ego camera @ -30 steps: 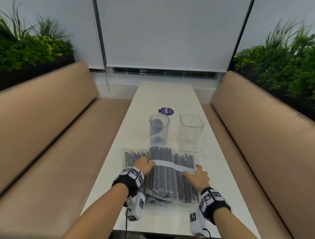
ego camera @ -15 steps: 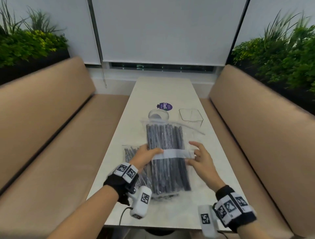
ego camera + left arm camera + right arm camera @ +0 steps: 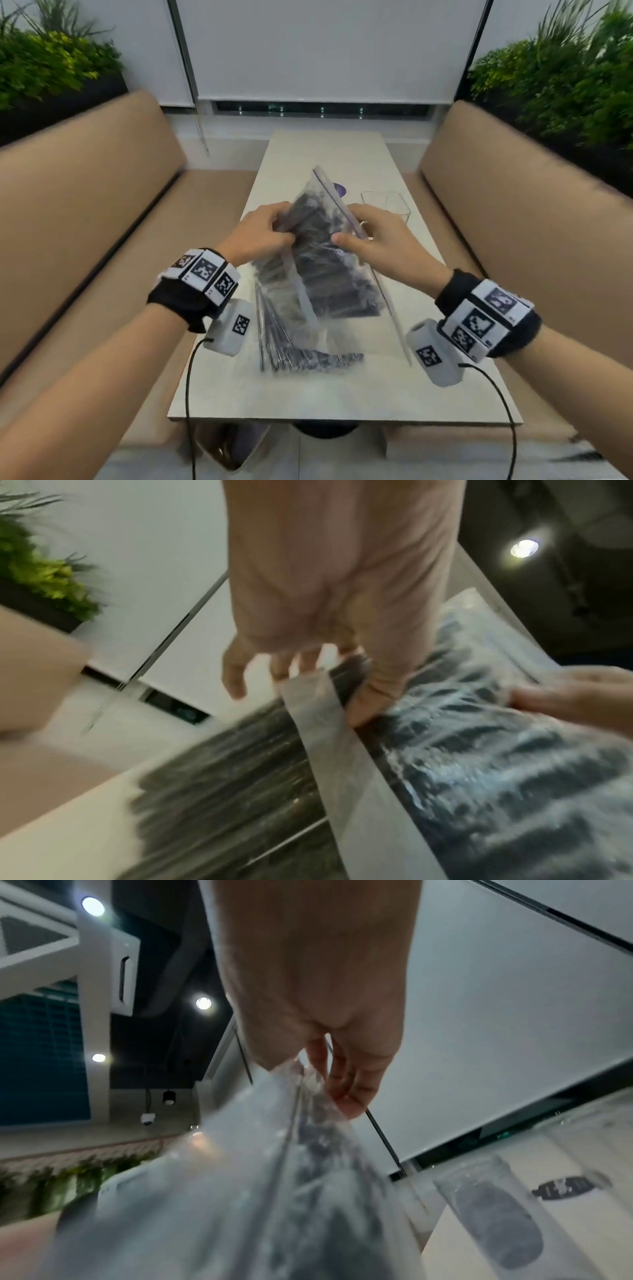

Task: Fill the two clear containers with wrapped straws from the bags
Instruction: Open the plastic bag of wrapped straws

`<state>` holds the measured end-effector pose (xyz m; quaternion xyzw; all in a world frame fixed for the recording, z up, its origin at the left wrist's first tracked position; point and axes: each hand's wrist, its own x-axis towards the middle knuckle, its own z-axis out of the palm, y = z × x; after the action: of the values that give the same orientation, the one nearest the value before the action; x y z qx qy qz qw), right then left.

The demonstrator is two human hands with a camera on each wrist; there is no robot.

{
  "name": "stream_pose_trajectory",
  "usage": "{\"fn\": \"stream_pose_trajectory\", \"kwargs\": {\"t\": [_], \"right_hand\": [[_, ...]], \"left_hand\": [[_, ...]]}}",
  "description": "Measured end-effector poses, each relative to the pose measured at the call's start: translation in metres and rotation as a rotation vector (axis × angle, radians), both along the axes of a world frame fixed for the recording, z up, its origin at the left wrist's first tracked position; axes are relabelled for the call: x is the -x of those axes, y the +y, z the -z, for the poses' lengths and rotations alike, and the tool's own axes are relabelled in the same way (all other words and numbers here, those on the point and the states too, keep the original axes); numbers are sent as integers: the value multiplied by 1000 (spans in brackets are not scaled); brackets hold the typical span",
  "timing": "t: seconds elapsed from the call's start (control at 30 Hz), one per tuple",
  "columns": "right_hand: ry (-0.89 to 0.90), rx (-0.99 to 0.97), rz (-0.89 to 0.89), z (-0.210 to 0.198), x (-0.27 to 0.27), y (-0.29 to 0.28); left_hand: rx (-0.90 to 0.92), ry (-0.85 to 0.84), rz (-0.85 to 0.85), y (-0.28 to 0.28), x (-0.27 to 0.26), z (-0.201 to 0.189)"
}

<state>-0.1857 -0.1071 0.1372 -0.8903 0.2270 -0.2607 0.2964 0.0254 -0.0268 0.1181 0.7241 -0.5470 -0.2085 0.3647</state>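
Both hands, left hand (image 3: 263, 233) and right hand (image 3: 383, 240), grip the raised bag (image 3: 329, 274), hiding the round container (image 3: 496, 1218); square container (image 3: 394, 202) behind.

The lifted bag (image 3: 322, 260) hangs across the middle of the table (image 3: 342, 394), screening the round cup (image 3: 493, 1213) (seen only from the right wrist). The square container (image 3: 388, 204) stands open on the right. A second bag (image 3: 301, 356) covers the near centre; both table edges lie bare.
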Motion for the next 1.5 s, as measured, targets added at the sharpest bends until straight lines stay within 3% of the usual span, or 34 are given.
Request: {"fn": "stream_pose_trajectory", "kwargs": {"t": [0.07,0.13,0.23,0.4,0.57,0.63,0.73,0.8,0.93,1.1,1.37,1.5], "right_hand": [[-98,-60,71,5,-6,1],[-165,-85,109,5,-11,6],[-170,-32,103,7,-19,20],[-72,-19,30,3,-19,33],[-260,-553,-8,-12,-18,34],[-265,-640,48,-18,-21,30],[-222,-627,113,-20,-26,24],[-206,-621,102,-19,-27,21],[-222,-697,0,-22,-25,18],[-261,-752,-65,-21,-23,15],[-253,-791,-74,-21,-23,17],[-202,-775,2,-23,-24,20]], "left_hand": [[152,-37,-132,1,3,4],[280,86,-199,4,13,-1],[208,352,-111,8,34,-14],[233,441,-134,11,38,-18],[251,367,-125,18,41,-26],[231,263,-55,19,43,-27],[184,113,11,19,48,-28],[191,116,-2,18,48,-28],[212,275,-83,18,50,-34],[198,476,-58,16,46,-39],[162,512,-81,19,49,-39],[120,549,-57,24,51,-43]]}}
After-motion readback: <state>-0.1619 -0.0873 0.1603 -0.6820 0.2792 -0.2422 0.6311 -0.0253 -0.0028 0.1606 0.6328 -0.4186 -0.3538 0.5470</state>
